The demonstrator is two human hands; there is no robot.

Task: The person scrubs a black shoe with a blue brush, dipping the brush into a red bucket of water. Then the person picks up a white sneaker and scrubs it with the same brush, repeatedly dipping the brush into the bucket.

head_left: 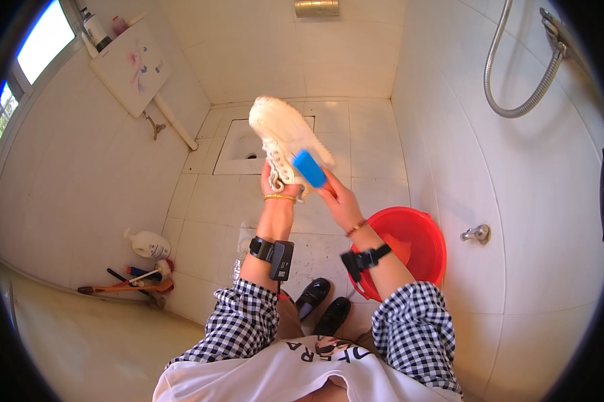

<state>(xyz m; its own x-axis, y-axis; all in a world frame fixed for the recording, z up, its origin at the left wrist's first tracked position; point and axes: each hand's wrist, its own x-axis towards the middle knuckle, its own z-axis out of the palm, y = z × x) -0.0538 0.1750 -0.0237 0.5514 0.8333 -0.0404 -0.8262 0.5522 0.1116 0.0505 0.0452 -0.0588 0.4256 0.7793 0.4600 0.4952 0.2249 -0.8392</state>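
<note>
A cream-white lace-up sneaker (282, 124) is held up in front of me, its toe pointing away and its sole side turned to the right. My left hand (283, 189) is closed around the heel end from below, with the loose laces hanging over it. My right hand (341, 202) grips a blue scrub brush (309, 169), which lies against the side of the shoe near the heel. The brush is slightly blurred, and its bristles are hard to make out. Both wrists wear black strapped devices.
A red basin (441, 251) with something reddish inside stands right of my black shoes (313, 295). Beyond the sneaker, a squat toilet (231, 151) is set in the tiled floor. A white bottle (150, 244) and several brushes (138, 287) lie left. A tap (476, 234) juts from the right wall.
</note>
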